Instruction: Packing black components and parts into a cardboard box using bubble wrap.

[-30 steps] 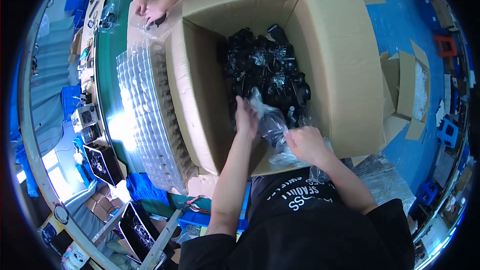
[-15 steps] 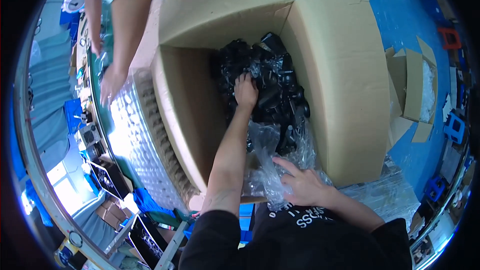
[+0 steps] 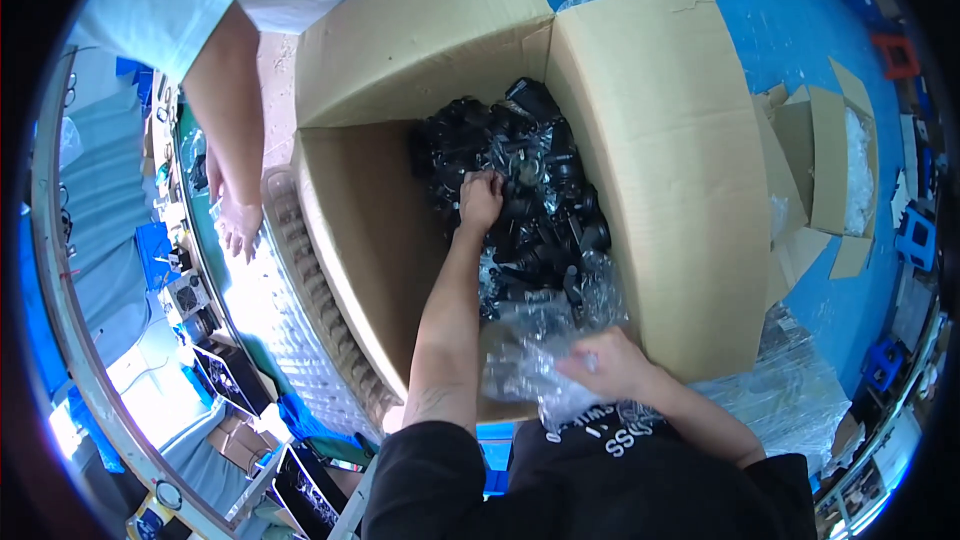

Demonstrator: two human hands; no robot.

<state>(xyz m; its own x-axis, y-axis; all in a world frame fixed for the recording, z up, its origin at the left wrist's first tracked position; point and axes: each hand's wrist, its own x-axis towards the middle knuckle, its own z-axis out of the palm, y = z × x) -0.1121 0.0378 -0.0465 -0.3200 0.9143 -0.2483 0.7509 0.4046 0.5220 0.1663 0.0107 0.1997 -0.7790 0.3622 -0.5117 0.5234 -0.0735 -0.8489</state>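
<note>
A large cardboard box [image 3: 660,180] stands before me, its flaps spread. Inside lies a heap of black plastic parts [image 3: 540,225], several with clear wrapping around them. My left hand [image 3: 482,200] reaches down onto the middle of this heap with its fingers curled. What its fingertips hold, if anything, is hidden. Crumpled clear plastic film [image 3: 530,345] spreads over the near end of the box. My right hand [image 3: 607,365] is closed on that film beside the near right corner.
A stack of clear moulded plastic trays [image 3: 300,330] leans along the box's left side. Another person's hand [image 3: 238,225] rests at its far end. Opened cardboard cartons [image 3: 825,165] lie on the blue floor [image 3: 780,50] at right. A film-wrapped bundle [image 3: 775,395] sits at the near right.
My right hand has closed on the film, its extended finger now drawn in. My left hand has moved slightly nearer on the heap. The other person's arms have shifted closer to the trays.
</note>
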